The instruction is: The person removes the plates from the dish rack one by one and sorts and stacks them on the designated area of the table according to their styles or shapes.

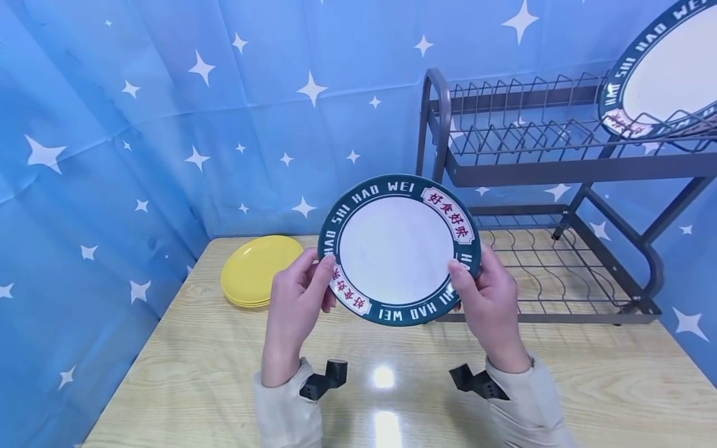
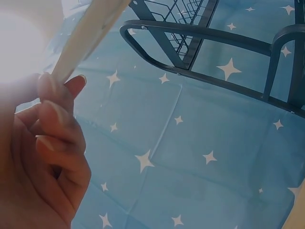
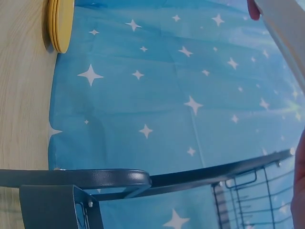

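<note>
Pale sleeves (image 1: 288,410) come up from six o'clock, nearest us, each carrying a black wrist camera (image 1: 325,379). Beyond them we see the left hand (image 1: 297,305) and the right hand (image 1: 493,305) both grasping one oval plate (image 1: 399,250), raised off the wooden table (image 1: 185,373) with its white face tilted toward us. The left thumb presses the rim between eight and nine o'clock, the right thumb between three and four; in the left wrist view we see that hand's fingers pinching the edge. Around the dark green rim we read HAO SHI HAO WEI, with red characters on panels at two and eight o'clock.

At nine o'clock from the held plate, a stack of yellow plates (image 1: 260,270) lies on the table. Toward two o'clock stands a dark two-tier rack (image 1: 560,171), another green-rimmed plate (image 1: 680,68) leaning in its upper tier, cut by our view. At twelve o'clock hangs a star-patterned blue curtain (image 1: 269,106).
</note>
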{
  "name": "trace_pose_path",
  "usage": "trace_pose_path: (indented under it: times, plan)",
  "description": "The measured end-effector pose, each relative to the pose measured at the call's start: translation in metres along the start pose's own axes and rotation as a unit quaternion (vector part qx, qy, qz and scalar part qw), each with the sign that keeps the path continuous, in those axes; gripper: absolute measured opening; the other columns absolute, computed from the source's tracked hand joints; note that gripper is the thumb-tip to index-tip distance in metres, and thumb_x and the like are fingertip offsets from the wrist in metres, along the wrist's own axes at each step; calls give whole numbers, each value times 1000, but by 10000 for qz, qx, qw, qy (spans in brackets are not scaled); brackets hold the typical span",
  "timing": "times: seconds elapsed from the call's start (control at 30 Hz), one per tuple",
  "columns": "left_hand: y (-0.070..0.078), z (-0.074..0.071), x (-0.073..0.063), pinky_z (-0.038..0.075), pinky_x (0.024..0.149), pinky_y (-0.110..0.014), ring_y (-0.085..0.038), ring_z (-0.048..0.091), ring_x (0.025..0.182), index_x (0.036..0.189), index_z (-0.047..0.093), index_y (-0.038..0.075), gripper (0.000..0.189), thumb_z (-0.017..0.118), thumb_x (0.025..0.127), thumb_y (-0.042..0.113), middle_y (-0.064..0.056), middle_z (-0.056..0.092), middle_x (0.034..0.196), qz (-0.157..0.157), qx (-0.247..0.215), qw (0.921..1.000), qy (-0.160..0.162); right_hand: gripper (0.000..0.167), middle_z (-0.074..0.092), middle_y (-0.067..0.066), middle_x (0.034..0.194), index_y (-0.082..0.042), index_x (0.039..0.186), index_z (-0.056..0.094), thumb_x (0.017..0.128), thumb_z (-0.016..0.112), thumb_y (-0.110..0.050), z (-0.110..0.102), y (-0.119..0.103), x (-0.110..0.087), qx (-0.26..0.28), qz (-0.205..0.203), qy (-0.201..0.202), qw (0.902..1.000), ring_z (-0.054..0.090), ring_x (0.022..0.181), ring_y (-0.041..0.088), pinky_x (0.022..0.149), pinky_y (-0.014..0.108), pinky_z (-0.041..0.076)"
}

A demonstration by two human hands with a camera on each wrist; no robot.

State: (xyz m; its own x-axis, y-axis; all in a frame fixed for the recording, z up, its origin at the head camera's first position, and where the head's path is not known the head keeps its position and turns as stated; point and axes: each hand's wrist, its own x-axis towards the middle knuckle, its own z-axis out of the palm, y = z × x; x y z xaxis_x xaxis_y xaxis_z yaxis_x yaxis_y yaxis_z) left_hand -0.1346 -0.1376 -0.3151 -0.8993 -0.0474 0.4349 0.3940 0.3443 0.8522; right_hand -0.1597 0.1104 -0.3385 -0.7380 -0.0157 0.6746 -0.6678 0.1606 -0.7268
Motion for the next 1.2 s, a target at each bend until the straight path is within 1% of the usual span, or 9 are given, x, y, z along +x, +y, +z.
trace_pose_path:
  times: [0.03,0.07,0.2,0.37,0.77,0.87,1.03,1.2]
  plan:
    - [-5,0,1,45,44,-28,-17,51,46,102,59,16,27,50,89,38,-1,57,62,4,19,10000,8,34,64,4,81,-4,120,50,86,51,0,0,2,0,-36,-20,10,10000,51,43,10,36,20,40]
    - [-5,-1,1,45,43,-28,-17,51,45,101,60,16,27,50,89,39,-1,57,62,-2,36,10000,11,33,64,4,79,-4,119,51,86,52,0,0,4,0,-70,-53,19,10000,50,42,10,35,20,39]
    - [-6,-2,1,44,41,-28,-17,50,44,99,59,16,27,50,89,40,-1,57,60,-61,104,9999,-13,34,64,3,78,-6,120,51,86,53,-1,1,5,0,-171,-68,20,9998,49,41,10,34,21,38]
    - [-6,-3,2,43,40,-29,-18,49,42,100,58,16,28,48,90,41,-1,55,59,-61,131,9999,-93,35,64,1,80,-5,121,50,86,53,-1,2,3,0,-112,-3,2,9999,49,42,10,35,22,39]
    - [-7,-4,4,42,39,-28,-18,48,41,99,57,15,29,47,90,41,-1,54,57,-69,191,9997,-118,35,62,4,75,-6,120,51,86,54,-1,4,2,3,-62,-13,-2,10000,48,40,12,34,22,39]
    - [-7,-3,5,42,39,-29,-18,48,41,99,56,16,29,46,90,42,-2,53,57,-97,190,9997,-109,35,62,4,76,-6,121,51,86,54,-2,3,3,4,-171,13,14,9999,49,41,11,35,21,40]
    - [-8,-2,5,42,38,-29,-20,48,41,96,55,16,31,44,90,44,-3,53,58,-207,137,9996,-143,33,62,-1,72,-5,119,52,86,55,-4,3,3,2,-379,179,19,9991,49,41,10,35,21,40]
    - [-9,-1,3,43,39,-29,-19,48,42,95,54,16,32,42,91,45,-3,52,58,-273,180,9994,-148,30,61,1,68,-4,117,52,86,54,-4,3,2,1,-444,208,-65,9988,49,39,11,35,21,41]
